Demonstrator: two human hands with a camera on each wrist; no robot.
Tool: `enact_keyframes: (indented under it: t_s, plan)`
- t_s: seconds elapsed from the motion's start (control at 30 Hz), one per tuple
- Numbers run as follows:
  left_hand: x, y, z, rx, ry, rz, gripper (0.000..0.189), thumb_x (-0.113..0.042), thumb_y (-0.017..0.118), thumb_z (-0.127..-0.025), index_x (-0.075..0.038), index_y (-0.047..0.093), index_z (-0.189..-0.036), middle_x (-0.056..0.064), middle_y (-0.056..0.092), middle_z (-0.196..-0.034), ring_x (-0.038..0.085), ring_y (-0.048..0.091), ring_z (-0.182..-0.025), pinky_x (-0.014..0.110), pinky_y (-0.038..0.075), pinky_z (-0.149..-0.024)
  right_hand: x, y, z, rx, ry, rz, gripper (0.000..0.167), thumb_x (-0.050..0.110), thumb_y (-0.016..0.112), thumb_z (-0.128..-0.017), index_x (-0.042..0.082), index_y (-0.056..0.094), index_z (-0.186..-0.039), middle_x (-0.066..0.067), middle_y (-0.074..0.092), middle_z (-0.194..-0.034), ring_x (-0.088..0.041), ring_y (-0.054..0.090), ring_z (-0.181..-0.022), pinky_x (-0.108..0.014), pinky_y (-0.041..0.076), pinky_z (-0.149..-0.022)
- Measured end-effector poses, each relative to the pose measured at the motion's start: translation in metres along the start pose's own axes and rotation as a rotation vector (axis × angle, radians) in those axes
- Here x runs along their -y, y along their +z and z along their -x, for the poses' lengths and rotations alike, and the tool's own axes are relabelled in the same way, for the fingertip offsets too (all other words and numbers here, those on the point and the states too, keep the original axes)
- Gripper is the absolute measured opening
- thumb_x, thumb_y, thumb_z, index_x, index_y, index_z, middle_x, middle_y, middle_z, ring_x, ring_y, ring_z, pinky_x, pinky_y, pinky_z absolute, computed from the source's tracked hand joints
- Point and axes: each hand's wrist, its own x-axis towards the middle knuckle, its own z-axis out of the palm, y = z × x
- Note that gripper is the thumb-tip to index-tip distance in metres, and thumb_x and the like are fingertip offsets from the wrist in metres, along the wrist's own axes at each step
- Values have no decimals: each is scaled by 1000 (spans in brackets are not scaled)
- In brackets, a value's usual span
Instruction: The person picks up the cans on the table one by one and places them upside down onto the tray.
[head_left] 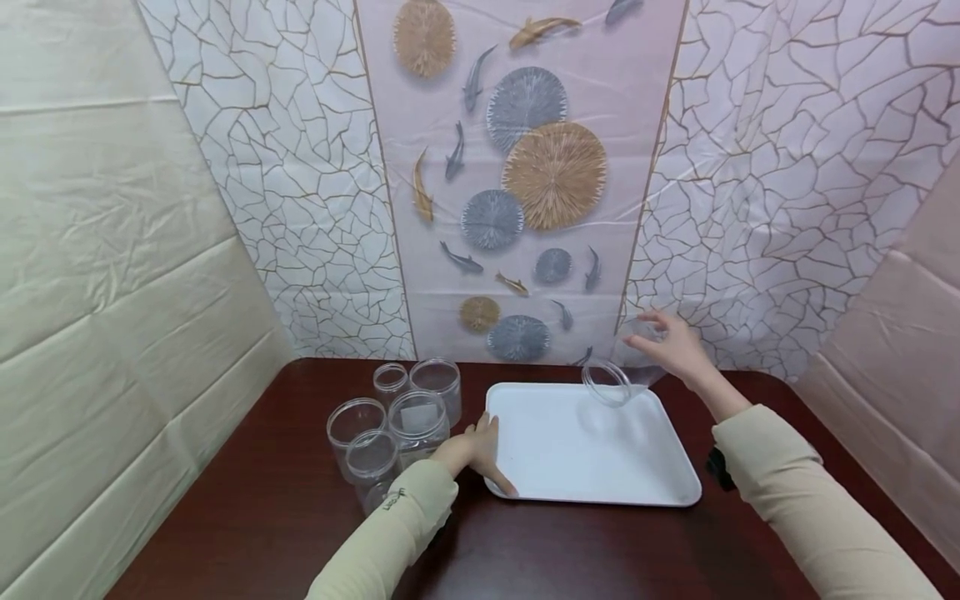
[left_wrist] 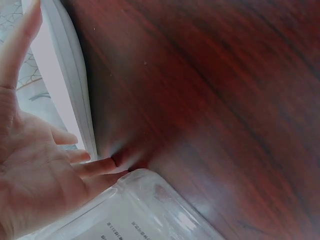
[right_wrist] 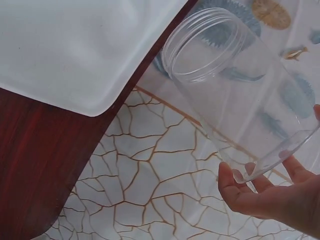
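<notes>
My right hand (head_left: 677, 350) holds a clear screw-neck jar (head_left: 607, 383) by its base, above the back right part of a white tray (head_left: 585, 467). The jar is tilted, its threaded mouth pointing down and left; in the right wrist view, fingertips and thumb grip around the bottom of the see-through jar (right_wrist: 235, 100), with nothing visible inside. My left hand (head_left: 478, 450) lies at the tray's left edge, fingers spread and fairly straight. In the left wrist view its fingertips are beside the tray's side (left_wrist: 75, 85), close to a clear jar (left_wrist: 145, 205) with printed text.
Several clear open jars stand grouped left of the tray, among them a front one (head_left: 371, 458) and a small back one (head_left: 391, 379). The dark wooden table (head_left: 562, 550) ends at a patterned cloth backdrop (head_left: 517, 250). Cream cloth walls (head_left: 135, 292) flank both sides.
</notes>
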Motion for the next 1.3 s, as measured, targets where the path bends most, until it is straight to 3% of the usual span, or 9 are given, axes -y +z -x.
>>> enact_keyframes:
  t_s: [0.27,0.47,0.7,0.83,1.07,1.3]
  plan:
    - [-4,-2,0,44,-35,-45,116,-53,78,-68,-3,13,-151,18,5,-158,39,18,-143,43,27,-114,-20,5,-4,4,6,52,60,25,59,-91,-9,39,-136,-39,34,-138,-52,34,-127,-61,38,-97]
    - [-5,-5,-1,56,-56,-57,116,-55,77,-69,-5,12,-151,17,4,-158,38,17,-143,42,27,-115,-27,10,-10,-14,-21,153,59,25,60,-90,-10,41,-133,-38,38,-135,-53,36,-124,-61,37,-97]
    - [-2,-7,-1,73,-78,-74,113,-54,76,-71,-7,13,-151,16,3,-158,38,16,-143,43,26,-114,-30,17,-18,39,-10,215,57,24,60,-89,-8,42,-133,-39,38,-134,-56,35,-122,-64,33,-99]
    - [-2,-7,-2,86,-79,-61,111,-55,76,-71,-9,15,-152,15,1,-159,37,15,-144,42,26,-115,-36,16,-19,52,-7,239,58,24,60,-89,-8,41,-133,-38,38,-134,-57,33,-122,-65,31,-99]
    - [-3,-4,-2,91,-77,-59,110,-55,75,-71,-9,17,-151,15,1,-159,37,15,-144,42,26,-115,-46,22,-22,41,-73,288,56,21,64,-85,-12,47,-127,-36,49,-126,-53,43,-117,-63,34,-98]
    - [-4,-5,-2,99,-80,-62,111,-56,75,-71,-10,16,-152,14,0,-159,36,14,-144,41,25,-115,-45,27,-23,72,-39,314,58,23,62,-86,-10,46,-130,-35,48,-127,-55,40,-118,-65,34,-97]
